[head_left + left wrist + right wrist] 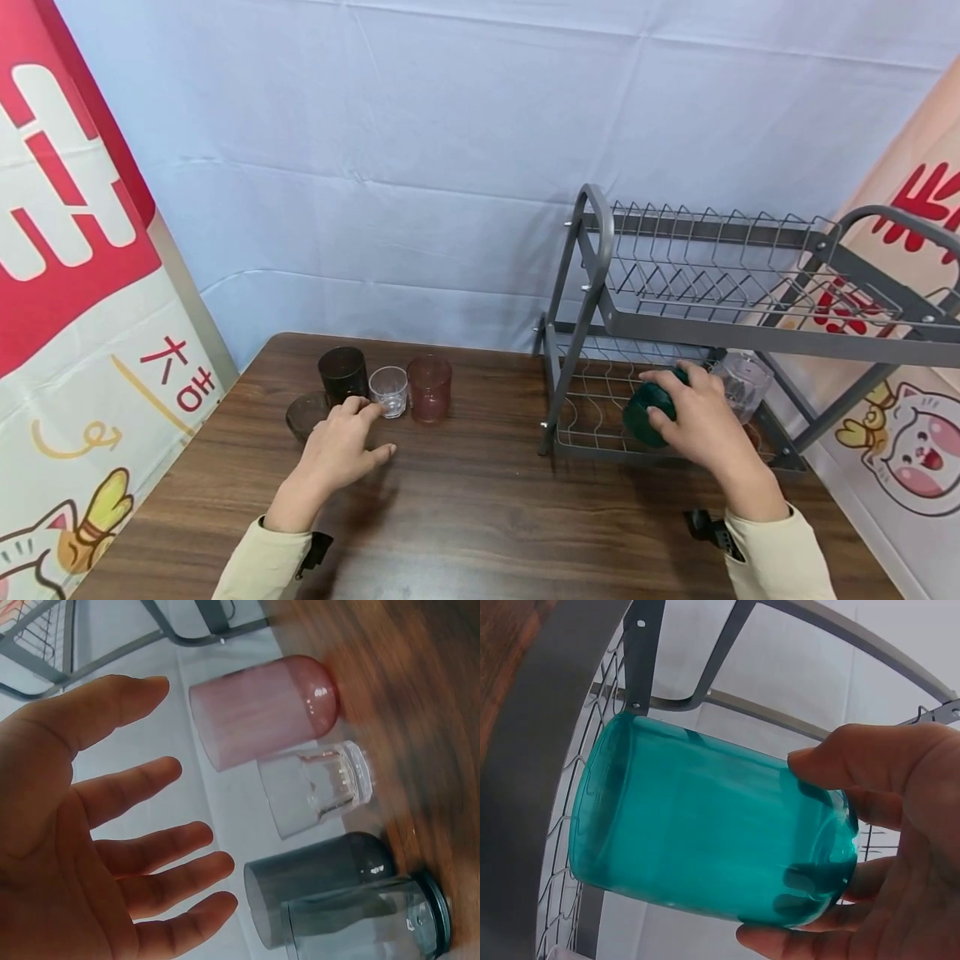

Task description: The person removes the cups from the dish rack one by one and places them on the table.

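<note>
My right hand (701,421) grips a teal glass (697,825) by its rounded base, thumb on one side and fingers on the other. The glass is upside down, its mouth right at the wire of the lower shelf (592,417). My left hand (341,446) holds nothing, its fingers spread and slightly bent, just in front of several glasses on the table. A reddish glass (262,709), a small clear glass (311,787), a dark glass (315,874) and a greyish glass (360,922) stand upright there. Part of the greyish one is hidden behind my left hand in the head view.
A grey two-tier dish rack (750,321) stands on the right of the wooden table (480,517). Its upper tier overhangs the lower shelf. A clear glass (746,385) sits on that shelf right of my right hand. Behind hangs a pale cloth (420,167).
</note>
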Tool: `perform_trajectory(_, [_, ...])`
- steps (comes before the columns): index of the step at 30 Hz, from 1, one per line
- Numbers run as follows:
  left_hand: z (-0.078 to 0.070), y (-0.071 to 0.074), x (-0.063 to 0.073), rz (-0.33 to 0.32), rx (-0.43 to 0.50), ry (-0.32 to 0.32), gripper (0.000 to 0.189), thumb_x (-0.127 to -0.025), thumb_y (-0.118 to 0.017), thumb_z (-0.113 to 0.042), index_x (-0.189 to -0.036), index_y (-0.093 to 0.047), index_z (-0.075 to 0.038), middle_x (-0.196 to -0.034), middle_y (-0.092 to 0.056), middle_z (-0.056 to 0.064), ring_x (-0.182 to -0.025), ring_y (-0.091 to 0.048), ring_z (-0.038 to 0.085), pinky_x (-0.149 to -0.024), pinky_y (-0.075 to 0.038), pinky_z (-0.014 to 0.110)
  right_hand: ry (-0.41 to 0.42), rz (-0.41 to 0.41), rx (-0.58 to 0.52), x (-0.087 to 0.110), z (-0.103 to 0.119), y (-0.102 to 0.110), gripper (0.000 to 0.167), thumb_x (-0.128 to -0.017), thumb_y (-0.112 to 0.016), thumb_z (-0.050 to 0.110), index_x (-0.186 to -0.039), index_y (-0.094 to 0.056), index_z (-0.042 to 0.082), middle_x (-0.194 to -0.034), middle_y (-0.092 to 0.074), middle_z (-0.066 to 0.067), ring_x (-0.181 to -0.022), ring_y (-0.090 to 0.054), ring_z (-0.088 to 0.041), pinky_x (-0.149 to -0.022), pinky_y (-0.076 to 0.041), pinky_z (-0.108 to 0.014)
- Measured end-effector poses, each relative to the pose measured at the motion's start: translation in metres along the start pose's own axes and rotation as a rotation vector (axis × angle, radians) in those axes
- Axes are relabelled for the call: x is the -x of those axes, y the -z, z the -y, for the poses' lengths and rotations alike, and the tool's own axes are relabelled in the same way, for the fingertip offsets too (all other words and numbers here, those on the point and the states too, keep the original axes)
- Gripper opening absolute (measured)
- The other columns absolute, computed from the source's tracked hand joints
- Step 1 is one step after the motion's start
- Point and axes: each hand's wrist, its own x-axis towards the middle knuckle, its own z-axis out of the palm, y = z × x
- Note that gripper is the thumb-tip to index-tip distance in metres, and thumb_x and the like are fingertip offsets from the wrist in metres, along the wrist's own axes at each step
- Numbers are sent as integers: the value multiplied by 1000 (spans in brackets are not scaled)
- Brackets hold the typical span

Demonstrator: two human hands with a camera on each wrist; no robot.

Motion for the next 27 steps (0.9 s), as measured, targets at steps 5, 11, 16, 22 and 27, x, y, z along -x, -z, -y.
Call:
perform_trajectory(5, [-5, -2, -1, 12, 13, -6, 51, -71, -77, -35, -114, -64, -11, -110, -54, 16, -94, -56, 36, -65, -47, 50, 29, -18, 5, 3, 4, -1, 42, -81, -68, 7, -121, -56, 6, -130, -30, -41, -114, -25, -62, -76, -30, -72])
perform_trajectory(11, [-12, -6, 0, 7, 19, -23, 48, -72, -77, -35, -112, -64, -15, -110, -54, 12, -95, -55, 33, -67, -47, 48, 54, -13, -7, 7, 9, -2, 42, -81, -68, 7, -121, -56, 7, -131, -29, -40, -115, -24, -63, -77, -31, -72])
perform_trajectory(16, [-19, -11, 1, -14, 6, -70, 46, -71, -77, -37, -110, -65, -15, -102, -54, 8, -88, -55, 30, -63, -46, 45, 115, -57, 1, 11, 14, -3, 43, -78, -71, 6, -119, -58, 7, -129, -33, -39, -116, -27, -60, -79, -30, -71])
perform_trajectory(22, [-27, -17, 1, -12, 15, -100, 47, -70, -77, -38, -110, -65, -16, -103, -54, 7, -88, -54, 28, -62, -44, 42, 153, -77, 12, 14, 21, -3, 43, -77, -71, 7, -118, -59, 9, -128, -35, -37, -115, -30, -58, -79, -31, -70])
perform_trajectory(27, [-34, -20, 0, -1, 47, -109, 48, -72, -77, -37, -113, -65, -16, -106, -55, 7, -94, -54, 27, -65, -44, 42, 166, -53, 4, 16, 28, -1, 43, -79, -71, 9, -120, -57, 10, -131, -34, -36, -117, -29, -57, -80, -31, -70])
